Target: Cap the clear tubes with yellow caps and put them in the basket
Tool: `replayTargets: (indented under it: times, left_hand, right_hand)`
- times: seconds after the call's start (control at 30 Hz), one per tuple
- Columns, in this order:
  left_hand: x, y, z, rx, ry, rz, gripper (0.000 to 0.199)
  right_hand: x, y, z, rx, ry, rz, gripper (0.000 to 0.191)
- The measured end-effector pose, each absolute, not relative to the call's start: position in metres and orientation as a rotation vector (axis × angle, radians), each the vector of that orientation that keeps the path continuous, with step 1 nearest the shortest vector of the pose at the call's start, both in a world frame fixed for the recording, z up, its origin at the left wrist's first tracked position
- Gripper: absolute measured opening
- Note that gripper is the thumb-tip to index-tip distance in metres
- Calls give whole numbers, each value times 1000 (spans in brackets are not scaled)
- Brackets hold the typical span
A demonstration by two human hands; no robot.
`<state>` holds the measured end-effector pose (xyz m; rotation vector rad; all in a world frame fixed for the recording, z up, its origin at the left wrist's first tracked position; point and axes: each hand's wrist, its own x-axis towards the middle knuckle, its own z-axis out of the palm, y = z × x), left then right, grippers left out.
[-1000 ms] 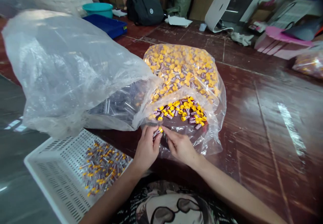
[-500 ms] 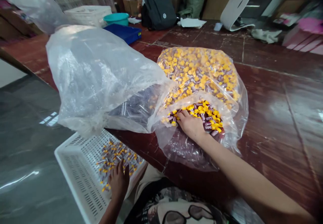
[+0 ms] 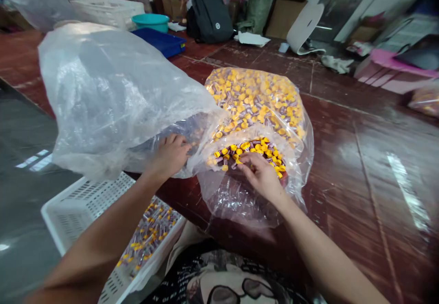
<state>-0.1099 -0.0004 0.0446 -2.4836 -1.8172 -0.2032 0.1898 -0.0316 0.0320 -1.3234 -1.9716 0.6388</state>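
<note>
My left hand (image 3: 171,155) lies at the mouth of a cloudy plastic bag (image 3: 126,89), over the clear tubes (image 3: 147,146) inside. Its fingers are bent together, and what they hold is hidden. My right hand (image 3: 262,176) is in the mouth of a clear plastic bag (image 3: 236,199) full of small dark pieces with yellow caps (image 3: 254,107). Thumb and fingertips pinch a yellow-capped piece (image 3: 239,160) there. Below my left forearm a white slotted basket (image 3: 73,208) contains many tubes with yellow ends (image 3: 151,231).
Both bags rest on a dark red tabletop (image 3: 343,189). Behind them stand a blue tray (image 3: 161,43), a turquoise basin (image 3: 151,22), a white crate (image 3: 109,11) and a dark backpack (image 3: 212,16). A pink box (image 3: 384,73) is at the right. Grey floor (image 3: 20,212) shows at the left.
My left hand has gone from the basket up to the mouth of the cloudy bag. My right hand's fingers have drawn together around a piece at the bag mouth. The view has shifted right.
</note>
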Motion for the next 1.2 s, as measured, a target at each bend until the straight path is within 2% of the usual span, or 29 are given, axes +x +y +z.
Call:
replayTargets:
  times: [0.1,0.2,0.33,0.43,0.6,0.97,1.1,1.2]
  left_hand:
    - [-91,-27,51,-2486,-1764,-701,27]
    - [-57,-61,53,-2693,-1749,-977,30]
    - [-22,-83,41,-2849,-1919,-1160,31]
    - [-15,-84,32,-2810,-2001,-1257,31]
    - [-18,-89,32,-2785,-1993,-1276,30]
    - [-30,-111,33,-2668,-2025,-1167,29]
    - [-63,-142,1,-2659,-1932,-1146,34]
    - [-109,-187,-51,-2387,-1922,-1002,41]
  right_hand:
    - [189,-44,32,-1182,-1566,971,17]
    - [175,-54,32,-1122,-1330,1144,19]
    - [164,-63,34,-1123,-1542,1037,17]
    - [165,-68,35,-1086,-1812,824,28]
    - [168,-76,35,-1158,-1833,820,44]
    - [152,-93,29,-1061,-2065,805,58]
    - [145,-88,24,-947,-2289,919,55]
    - [155,-64,20,-1130,-2344,728,42]
